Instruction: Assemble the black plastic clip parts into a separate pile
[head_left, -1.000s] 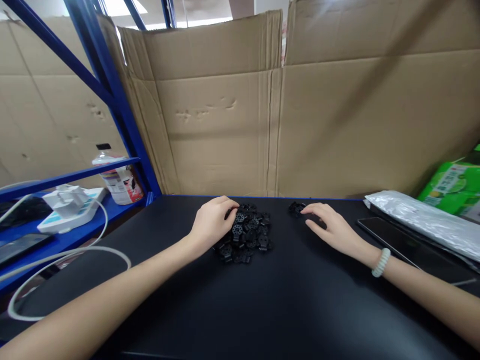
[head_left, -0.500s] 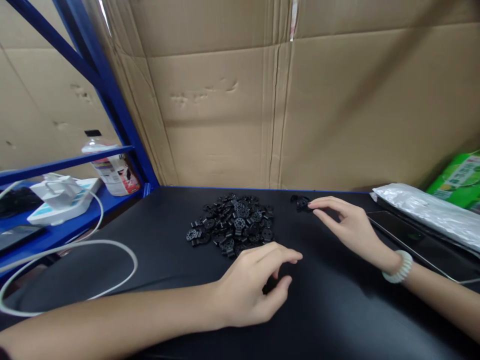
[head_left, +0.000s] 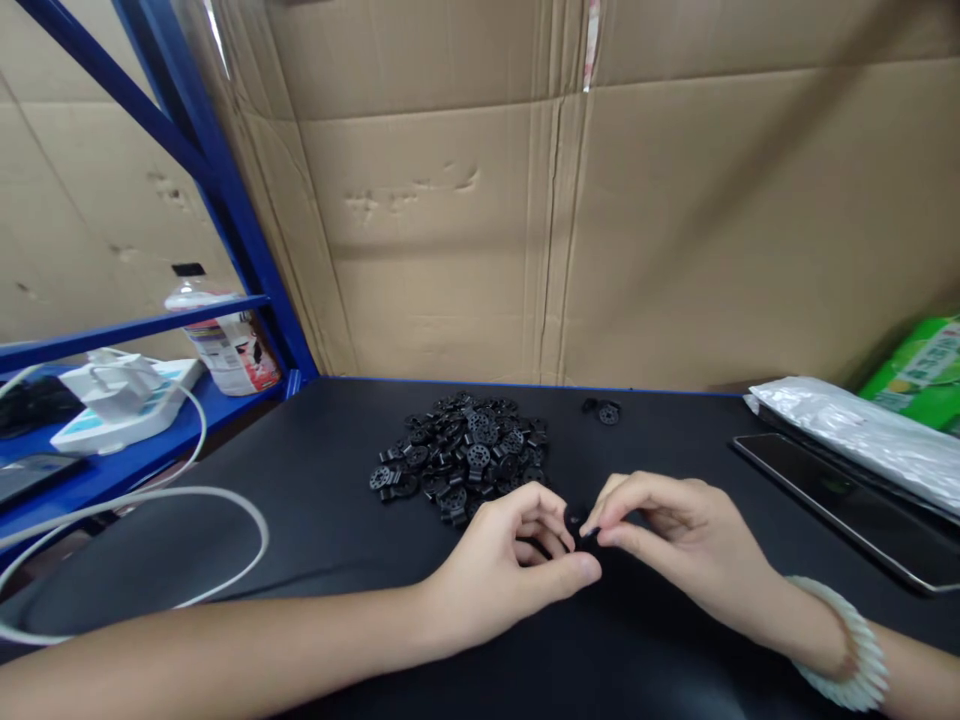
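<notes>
To the far right of the pile of black perforated parts (head_left: 480,455), a green packet (head_left: 919,372) bore pale lettering too blurred for me to read; the label on the plastic bottle (head_left: 232,355), left of the pile, was equally illegible. The pile lay on a plain black surface (head_left: 315,460), with brown cardboard (head_left: 450,300) standing behind it and a blue metal rack (head_left: 240,230) to its left. Just right of the pile and nearer me, my right hand (head_left: 675,535) pinched a small black part (head_left: 589,530) between thumb and fingertips. My left hand (head_left: 510,560) curved beside it, thumb apart; whether it gripped the part, I couldn't tell.
</notes>
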